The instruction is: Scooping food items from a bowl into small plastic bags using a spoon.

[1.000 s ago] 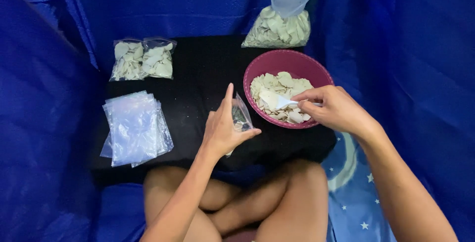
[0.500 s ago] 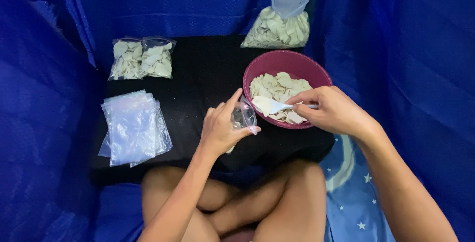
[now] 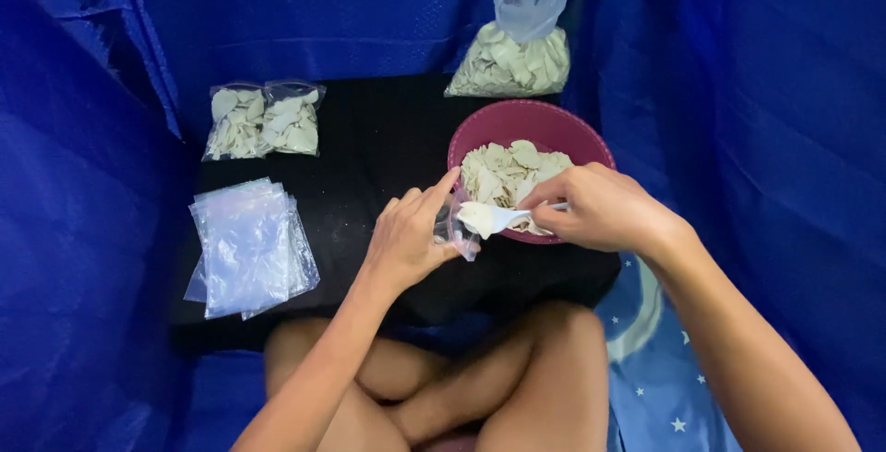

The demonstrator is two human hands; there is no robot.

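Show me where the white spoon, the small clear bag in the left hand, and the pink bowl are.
white spoon (image 3: 482, 218), head view, on its loaded scoop end.
small clear bag (image 3: 455, 229), head view, on the plastic beside the left thumb.
pink bowl (image 3: 517, 116), head view, on its bare far rim.

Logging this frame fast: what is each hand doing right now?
Left hand: closed on a small clear plastic bag, holding it open.
Right hand: closed on a white plastic spoon at the bag's mouth.
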